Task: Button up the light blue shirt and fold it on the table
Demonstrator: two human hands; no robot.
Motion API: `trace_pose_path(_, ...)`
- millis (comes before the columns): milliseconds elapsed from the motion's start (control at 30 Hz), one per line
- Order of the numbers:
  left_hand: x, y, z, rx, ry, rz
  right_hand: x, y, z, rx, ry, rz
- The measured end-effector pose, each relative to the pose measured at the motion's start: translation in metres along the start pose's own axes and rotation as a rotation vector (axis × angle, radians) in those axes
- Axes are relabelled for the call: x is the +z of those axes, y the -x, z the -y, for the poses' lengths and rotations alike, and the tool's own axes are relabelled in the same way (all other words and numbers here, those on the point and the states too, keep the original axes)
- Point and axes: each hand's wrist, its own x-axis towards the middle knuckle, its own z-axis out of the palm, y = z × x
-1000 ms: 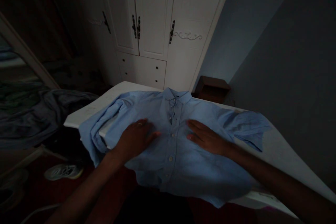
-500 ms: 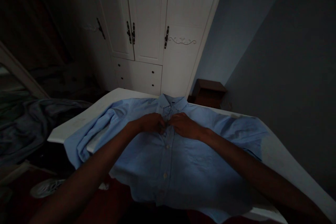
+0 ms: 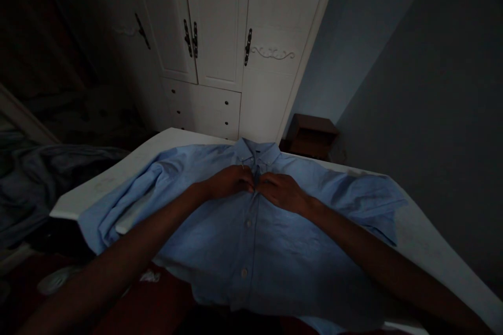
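Observation:
A light blue button-up shirt [image 3: 271,251] lies face up on a white table [image 3: 428,230], collar [image 3: 257,151] toward the far edge. My left hand [image 3: 230,180] and my right hand [image 3: 281,191] meet at the shirt's front placket just below the collar. Fingers of both hands are pinched together on the fabric there, around the upper button area. The shirt's left sleeve hangs bunched over the table's left edge, and its hem droops over the near edge.
A white wardrobe [image 3: 236,52] with dark handles and drawers stands behind the table. A small brown stand [image 3: 310,136] sits by the blue wall. Dark bedding [image 3: 43,178] lies at the left, and a pale shoe [image 3: 55,280] rests on the red floor.
Both hands left their flat position on the shirt's chest and moved up to meet at the placket below the collar, closing into pinches. The view shifted slightly.

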Motion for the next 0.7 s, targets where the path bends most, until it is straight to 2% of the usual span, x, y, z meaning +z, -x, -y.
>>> trace_pose_path(67, 0.007, 0.001, 0.006, 0.008, 0.069, -0.012, 0.002, 0.003, 0.000, 0.007, -0.042, 0.003)
trace_pose_path(267, 0.022, 0.007, 0.018, -0.066, 0.283, -0.144, 0.012, 0.007, -0.001, 0.004, -0.114, 0.003)
trace_pose_path(533, 0.029, 0.009, 0.012, -0.226, 0.504, -0.239, 0.013, 0.007, 0.001, 0.007, -0.081, -0.043)
trace_pose_path(700, 0.031, 0.010, 0.008, -0.305, 0.558, -0.308, 0.010, 0.009, 0.002, 0.007, -0.027, -0.021)
